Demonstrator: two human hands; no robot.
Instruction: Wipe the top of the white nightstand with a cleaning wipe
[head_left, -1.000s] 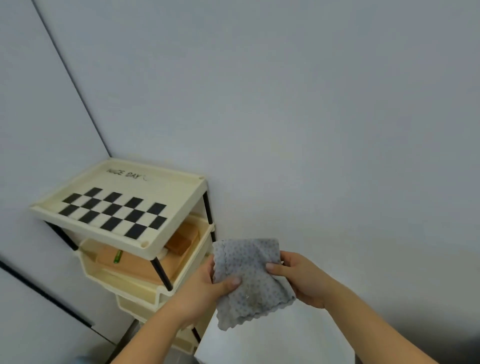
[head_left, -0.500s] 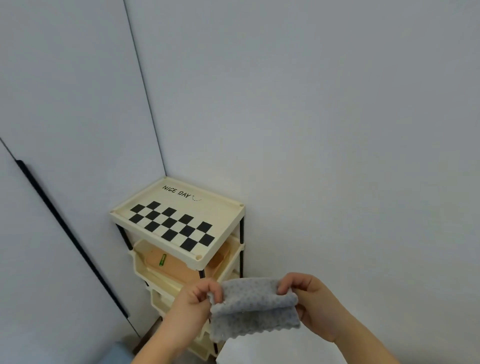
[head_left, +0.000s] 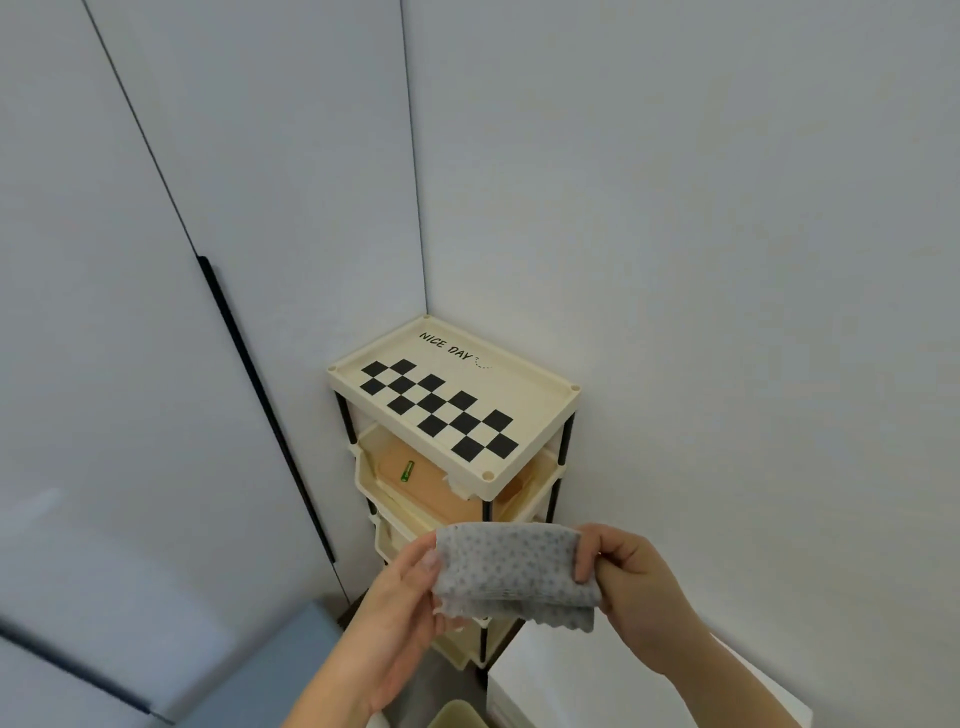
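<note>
While both hands pinch it, wipe (head_left: 511, 571) hangs folded — above nightstand (head_left: 582, 686).

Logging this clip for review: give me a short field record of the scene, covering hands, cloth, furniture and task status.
left hand: pinches the cloth's left edge
right hand: pinches the cloth's right edge
grey dotted cloth: folded, held in the air between both hands
cream shelf rack: in the corner, checkered top, "NICE DAY" print
second tier: brown item with a small green object
white nightstand: lower right, top partly visible
wiping: not yet started
</note>
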